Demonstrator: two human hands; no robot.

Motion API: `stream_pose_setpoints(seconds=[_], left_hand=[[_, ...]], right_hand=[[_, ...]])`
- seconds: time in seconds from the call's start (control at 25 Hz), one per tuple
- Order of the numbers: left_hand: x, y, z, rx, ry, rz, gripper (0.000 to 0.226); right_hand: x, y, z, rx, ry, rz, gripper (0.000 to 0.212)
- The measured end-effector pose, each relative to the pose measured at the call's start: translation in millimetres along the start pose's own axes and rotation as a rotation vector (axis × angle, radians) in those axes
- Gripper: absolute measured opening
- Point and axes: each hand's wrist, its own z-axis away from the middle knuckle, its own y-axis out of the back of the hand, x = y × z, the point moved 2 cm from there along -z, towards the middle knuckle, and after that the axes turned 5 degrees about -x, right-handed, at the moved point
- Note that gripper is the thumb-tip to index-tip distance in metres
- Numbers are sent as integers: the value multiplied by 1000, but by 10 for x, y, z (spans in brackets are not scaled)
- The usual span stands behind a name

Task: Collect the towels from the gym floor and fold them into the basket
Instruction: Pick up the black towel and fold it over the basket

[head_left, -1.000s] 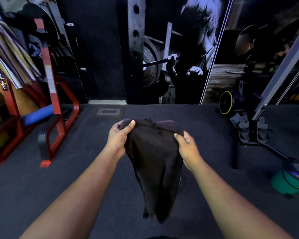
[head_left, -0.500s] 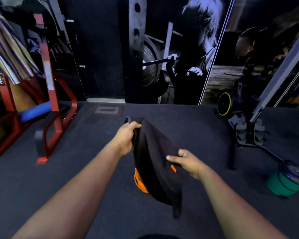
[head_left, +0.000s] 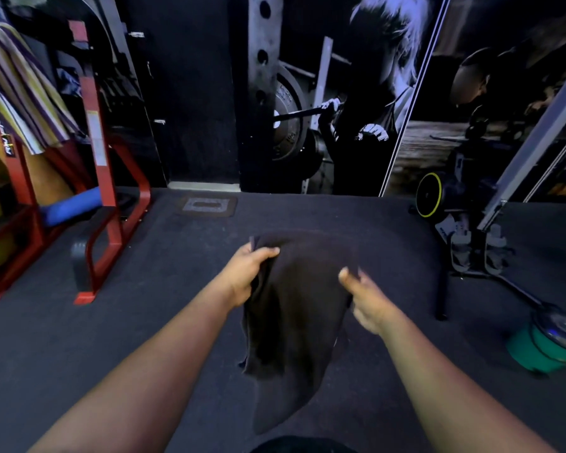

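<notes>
- The dark towel (head_left: 294, 308) is hanging above the gym floor (head_left: 95, 338), long axis pointing down
- The left hand (head_left: 245, 273) is gripping its upper left corner
- The right hand (head_left: 366, 299) is pinching the right edge, slightly lower

Black towel (head_left: 294, 322), red rack (head_left: 98, 178), striped cloth (head_left: 23, 89), green tub (head_left: 543, 351).

1. Place: a gym.
2. Dark rubber floor (head_left: 144, 322).
3. Red steel rack (head_left: 111, 204) at left.
4. Wall mural (head_left: 350, 103) of a barbell lifter.
5. Yellow-rimmed weight plate (head_left: 430, 195); green weight (head_left: 546, 344) on the floor.
</notes>
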Motion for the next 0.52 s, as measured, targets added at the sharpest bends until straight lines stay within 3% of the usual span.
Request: stream_pose_setpoints(seconds=[0.04,0.08,0.16,0.2,0.28,0.32,0.44,0.52], left_hand=[[101,-45,-10,-23,-25,50,19],[172,-53,-13,-47,-39,98,16],[169,30,4,-122,-4,120,19],[64,121,6,-141,69,6,28],[-153,271,42,-146,218,-360,44],[-206,321,36,-94,238,-436,40],[-90,306,-51,56,155,-322,8],[26,284,-120,113,89,-509,17]], right_hand=[[134,-27,63,-112,-83,143,83],[268,-31,65,-168,-124,270,69],[303,-119,21,-114,-42,252,35],[230,-171,1,-54,-6,156,25],[52,-225,-63,36,55,-1,18],[-6,-220,-95,60,72,-28,16],[-24,-183,-112,127,96,-125,11],[15,-146,-86,191,91,-147,16]])
